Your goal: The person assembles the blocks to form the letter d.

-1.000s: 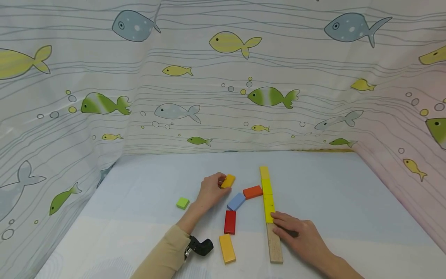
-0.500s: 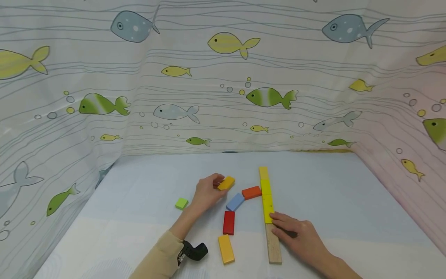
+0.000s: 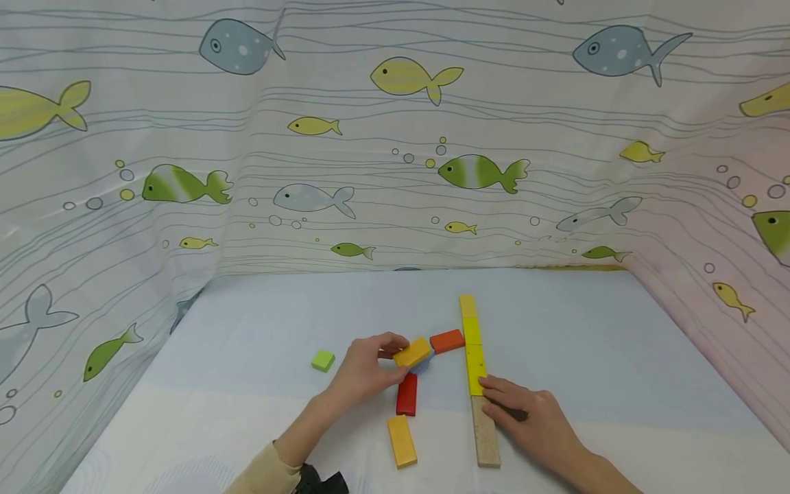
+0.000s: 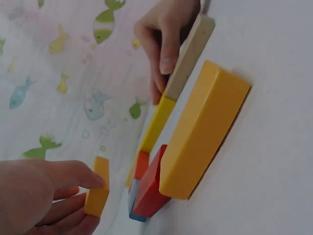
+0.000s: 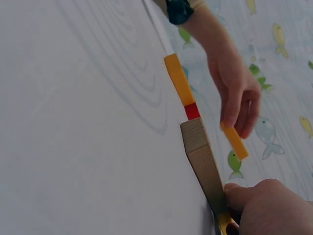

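My left hand [image 3: 361, 370] pinches an orange-yellow wooden block [image 3: 412, 353] between thumb and fingers. The left wrist view shows this block [image 4: 101, 183] raised off the table. From the head it overlaps a blue block [image 3: 424, 364], partly hiding it. An orange-red block [image 3: 447, 342], a red block [image 3: 407, 396] and another orange-yellow block [image 3: 402, 442] continue the curve. To the right runs a straight row of yellow blocks [image 3: 475, 367], ending in a plain wood block [image 3: 485, 436]. My right hand [image 3: 535, 418] rests its fingertips along this row, at the join of yellow and plain wood.
A small green block [image 3: 323, 360] lies on the table left of the curve. A fish-print curtain [image 3: 370, 158] rises behind and along both sides of the pale table [image 3: 574, 329]. A black wrist device [image 3: 319, 481] sits at the left sleeve.
My left hand has brought the orange-yellow block nearer and slightly right, from beyond the blue block to over it. The right hand and the laid blocks have stayed in place.
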A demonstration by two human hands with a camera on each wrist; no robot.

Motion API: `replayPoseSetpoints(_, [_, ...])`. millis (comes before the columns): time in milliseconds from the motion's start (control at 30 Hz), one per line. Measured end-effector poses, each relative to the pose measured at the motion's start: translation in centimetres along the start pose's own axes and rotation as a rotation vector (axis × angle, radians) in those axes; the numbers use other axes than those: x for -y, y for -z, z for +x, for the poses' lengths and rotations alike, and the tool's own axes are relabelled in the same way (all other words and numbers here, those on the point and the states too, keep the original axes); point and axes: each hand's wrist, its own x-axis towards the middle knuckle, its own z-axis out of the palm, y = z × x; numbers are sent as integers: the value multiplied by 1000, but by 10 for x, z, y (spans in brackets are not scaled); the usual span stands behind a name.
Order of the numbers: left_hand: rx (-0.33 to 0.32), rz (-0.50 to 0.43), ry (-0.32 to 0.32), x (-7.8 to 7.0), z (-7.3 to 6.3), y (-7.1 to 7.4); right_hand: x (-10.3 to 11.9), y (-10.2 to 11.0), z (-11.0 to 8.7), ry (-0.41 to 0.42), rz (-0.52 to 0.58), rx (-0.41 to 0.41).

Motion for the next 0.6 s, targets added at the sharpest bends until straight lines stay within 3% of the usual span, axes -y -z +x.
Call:
replayPoseSetpoints(300, [183, -55, -26, -21, -29, -6, 5, 2, 2, -53, -2, 33])
replayPoseSetpoints(600, [359, -10, -96, -32, -46, -17, 5, 2, 1, -40, 0, 23])
